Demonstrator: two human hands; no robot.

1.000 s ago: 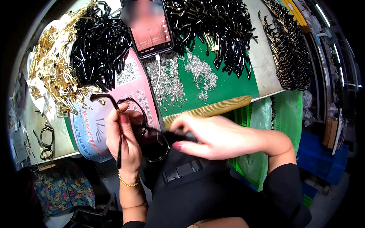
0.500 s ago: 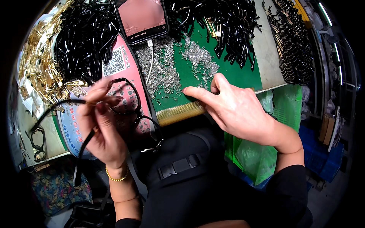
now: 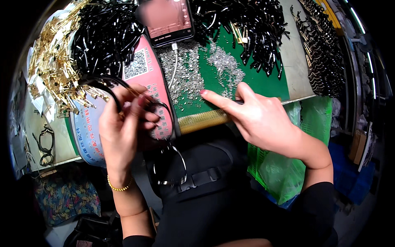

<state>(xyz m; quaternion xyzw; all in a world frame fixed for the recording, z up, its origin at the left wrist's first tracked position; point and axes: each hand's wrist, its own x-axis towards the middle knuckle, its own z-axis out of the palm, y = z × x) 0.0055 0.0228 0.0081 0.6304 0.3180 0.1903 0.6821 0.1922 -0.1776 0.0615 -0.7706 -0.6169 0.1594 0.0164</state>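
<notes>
My left hand point(image 3: 121, 127) is closed on a black eyeglass frame point(image 3: 184, 161), just in front of the table edge. One rim hangs down over my lap; the fingers hide part of the frame. My right hand point(image 3: 263, 119) reaches over the green mat point(image 3: 263, 80). Its index fingertip touches the near edge of a spread of tiny silver metal pieces point(image 3: 181, 78). The other fingers are curled, and a bit of something dark shows beside them; I cannot make out what it is. A second heap of silver pieces point(image 3: 225, 66) lies beyond that fingertip.
A phone point(image 3: 170, 20) with a white cable stands behind the pieces. Black temple arms point(image 3: 107, 37) and gold ones point(image 3: 53, 61) are piled at the left, with more black ones point(image 3: 263, 41) at far right. Another eyeglass frame point(image 3: 46, 140) lies left. A green crate point(image 3: 317, 127) stands right.
My left hand has turned the eyeglass frame, swinging its temple arms up and away from me and its lower rim nearer my lap. The right fingertip stays at the silver pieces. The whole view has shifted slightly.
</notes>
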